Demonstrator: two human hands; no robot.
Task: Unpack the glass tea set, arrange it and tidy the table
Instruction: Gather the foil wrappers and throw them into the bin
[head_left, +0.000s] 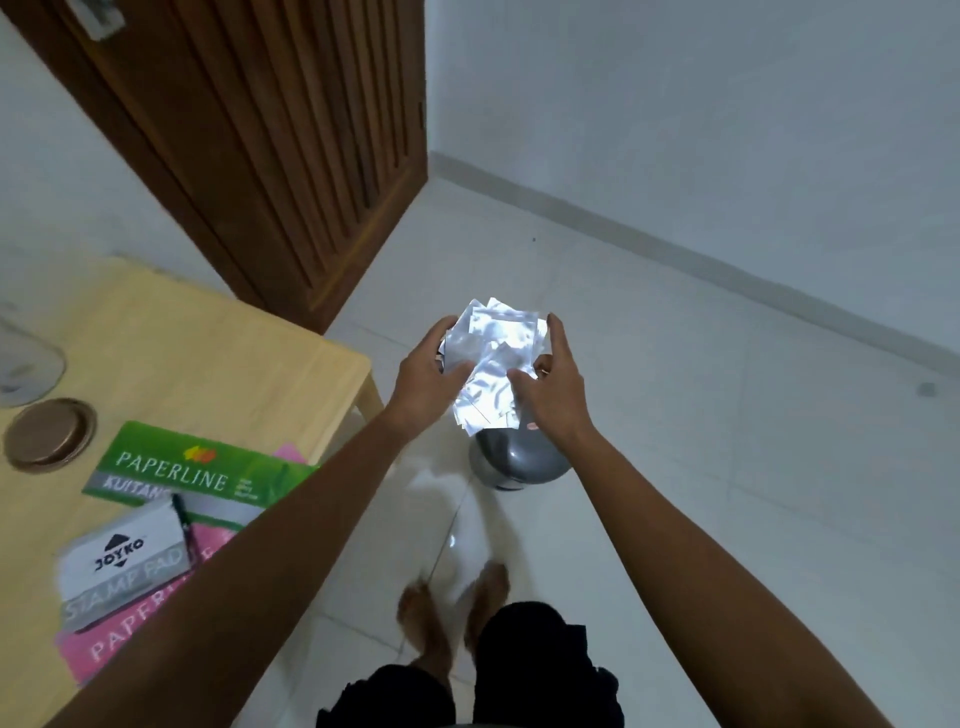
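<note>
A crumpled bundle of clear plastic wrapping (493, 358) is held out in front of me, above the floor. My left hand (428, 371) grips its left side and my right hand (558, 387) grips its right side. Directly below the bundle a grey round bin (519, 460) stands on the white tiled floor, its top partly hidden by the plastic. On the wooden table (218, 353) at the left lie a brown round lid (50, 434) and, blurred at the far left edge, a glass piece (28, 364).
The table also carries a green Paperline pad (192, 475), a Joyko stamp pad box (124, 566) and a pink pad (130, 639). A brown wooden door (280, 145) stands behind the table. My bare feet (452, 613) are on the tiles near the bin.
</note>
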